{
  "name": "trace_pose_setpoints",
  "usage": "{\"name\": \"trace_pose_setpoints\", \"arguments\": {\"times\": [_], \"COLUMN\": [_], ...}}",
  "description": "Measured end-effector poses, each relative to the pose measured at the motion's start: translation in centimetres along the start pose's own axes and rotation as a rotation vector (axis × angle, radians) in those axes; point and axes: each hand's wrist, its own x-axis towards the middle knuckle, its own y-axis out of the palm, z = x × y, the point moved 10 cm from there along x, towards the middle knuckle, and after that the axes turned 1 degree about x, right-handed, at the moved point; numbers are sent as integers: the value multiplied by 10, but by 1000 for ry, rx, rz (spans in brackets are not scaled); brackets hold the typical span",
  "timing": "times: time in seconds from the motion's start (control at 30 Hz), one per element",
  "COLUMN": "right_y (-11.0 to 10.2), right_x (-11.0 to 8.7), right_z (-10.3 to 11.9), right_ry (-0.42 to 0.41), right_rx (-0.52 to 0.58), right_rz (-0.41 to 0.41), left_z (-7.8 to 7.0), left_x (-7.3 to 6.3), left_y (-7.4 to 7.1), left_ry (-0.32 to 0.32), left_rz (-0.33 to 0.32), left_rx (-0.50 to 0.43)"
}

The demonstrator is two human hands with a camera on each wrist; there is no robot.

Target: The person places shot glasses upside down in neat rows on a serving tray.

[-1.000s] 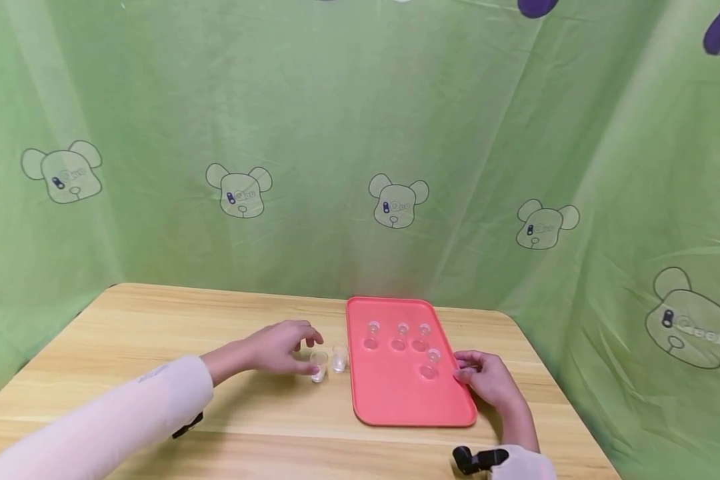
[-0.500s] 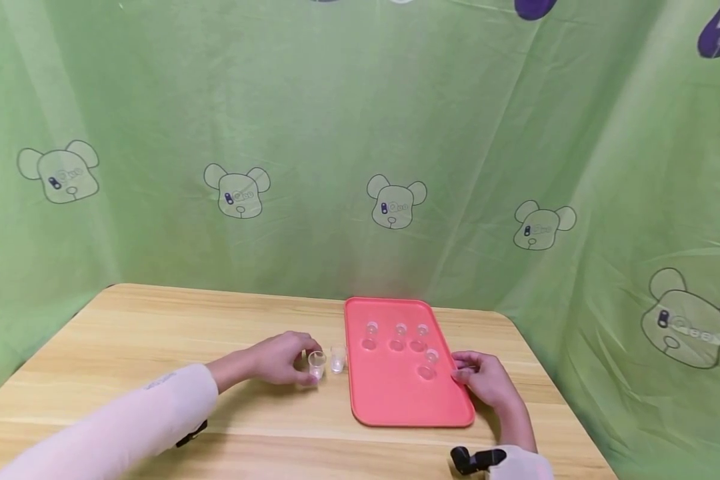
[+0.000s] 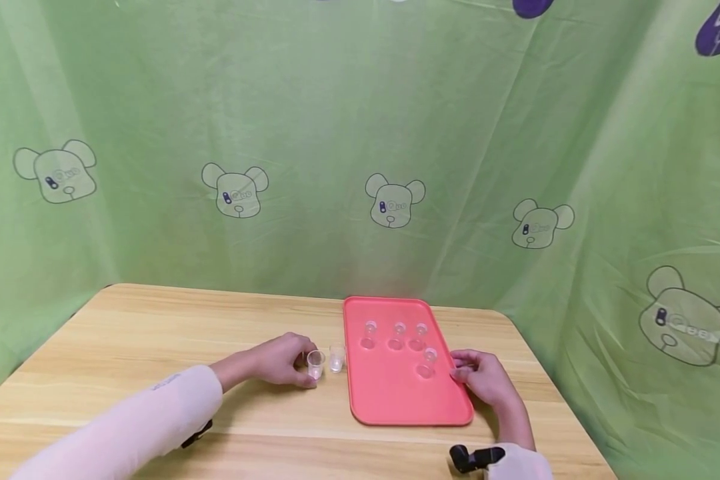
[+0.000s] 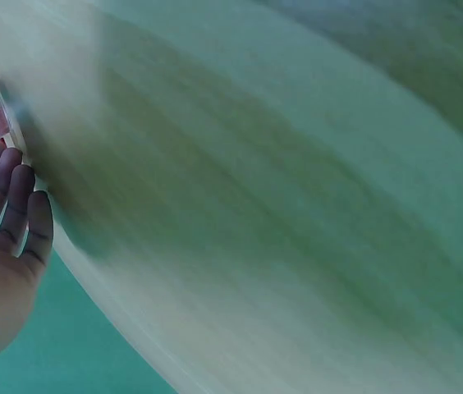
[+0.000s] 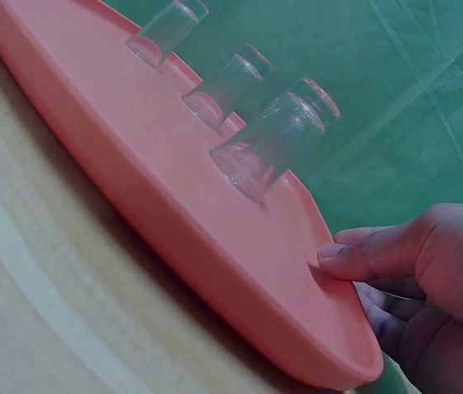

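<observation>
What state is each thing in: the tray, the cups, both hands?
Red tray: lying on the table.
Four tray cups: upside down on the tray.
Left table cup: upright.
Right table cup: upright, just left of the tray.
Left hand: grip around the left table cup.
Right hand: pinching the tray's right edge.

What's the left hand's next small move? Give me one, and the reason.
Probably raise the clear cup in the left hand straight up. Its thumb and fingers sit around that cup, and a second cup stands between it and the red tray, so lifting first seems safer than sliding. The right hand holds the tray's far edge.
</observation>
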Motion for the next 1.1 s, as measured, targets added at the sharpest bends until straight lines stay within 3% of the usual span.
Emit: {"name": "trace_pose_setpoints", "arguments": {"times": [1.1], "right_y": [0], "right_x": [1], "right_z": [-2], "right_ry": [16], "right_rx": [17], "right_rz": [-1], "left_z": [11], "left_x": [2], "left_y": [5], "left_ry": [-58], "left_rz": [16], "left_rx": [-66]}}
